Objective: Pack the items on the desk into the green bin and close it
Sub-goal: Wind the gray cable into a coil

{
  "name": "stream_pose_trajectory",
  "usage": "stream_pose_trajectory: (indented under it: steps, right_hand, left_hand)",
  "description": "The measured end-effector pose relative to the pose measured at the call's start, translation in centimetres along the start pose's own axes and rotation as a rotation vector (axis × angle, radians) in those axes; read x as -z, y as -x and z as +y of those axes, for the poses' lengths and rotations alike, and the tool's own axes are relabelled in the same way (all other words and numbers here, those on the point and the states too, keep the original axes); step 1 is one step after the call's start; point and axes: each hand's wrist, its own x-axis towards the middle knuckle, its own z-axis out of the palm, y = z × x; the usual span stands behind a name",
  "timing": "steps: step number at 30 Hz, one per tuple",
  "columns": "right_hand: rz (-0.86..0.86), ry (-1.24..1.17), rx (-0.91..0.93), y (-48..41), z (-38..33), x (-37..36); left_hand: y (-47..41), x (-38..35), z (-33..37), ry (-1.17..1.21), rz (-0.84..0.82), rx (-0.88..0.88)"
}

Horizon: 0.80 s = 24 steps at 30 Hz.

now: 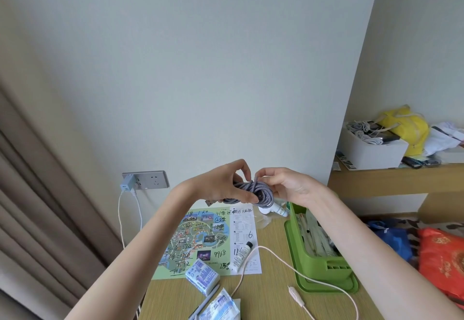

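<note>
A coiled grey-blue braided cable (247, 192) is held up above the desk. My left hand (226, 184) grips the coil from the left, and my right hand (288, 185) pinches its top right. Below to the right stands the green bin (324, 267), open, with long paper-wrapped items inside. On the desk lie a map sheet (200, 239), a white tube (242, 257), a pink-white cable (283, 262), two tissue packs (202, 275) and a pen (206, 303).
A white bottle (275, 209) lies behind the bin. A wall socket (145, 180) with a charger and white cord is at left, beside a curtain. A shelf at right holds a white box (374, 151) and a yellow bag. Red and blue bags sit at lower right.
</note>
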Motion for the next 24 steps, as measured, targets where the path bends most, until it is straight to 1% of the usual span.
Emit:
stream_pose_trajectory:
  steps: [4, 11, 14, 16, 18, 20, 22, 24]
  right_hand:
    - [0.02, 0.019, -0.045, 0.1, 0.1, 0.2]
    - [0.093, -0.037, -0.1, 0.3, 0.7, 0.8]
    - [0.104, -0.088, -0.051, 0.9, 1.1, 1.1]
    - [0.05, -0.102, -0.004, 1.5, 1.3, 1.5]
    - [0.025, -0.068, 0.053, 1.7, 1.8, 1.6]
    - [0.093, -0.035, 0.093, 1.8, 2.4, 1.2]
    - [0.204, 0.009, 0.123, 1.7, 2.9, 0.9]
    - [0.279, 0.063, 0.152, 1.5, 3.4, 0.8]
  left_hand:
    - [-0.1, -0.3, 0.1, -0.061, 0.032, -0.048]
    - [-0.8, -2.0, -0.1, -0.003, 0.142, -0.177]
    - [-1.3, -2.5, -0.8, 0.041, 0.216, -0.174]
    - [-1.7, -2.8, -1.4, 0.07, 0.268, -0.178]
    - [-1.9, -3.1, -2.0, 0.117, 0.316, -0.176]
    - [-2.3, -3.6, -2.4, 0.152, 0.352, -0.173]
    - [-2.7, -4.1, -2.5, 0.14, 0.386, -0.17]
    - [-3.1, -4.4, -2.5, 0.127, 0.426, -0.168]
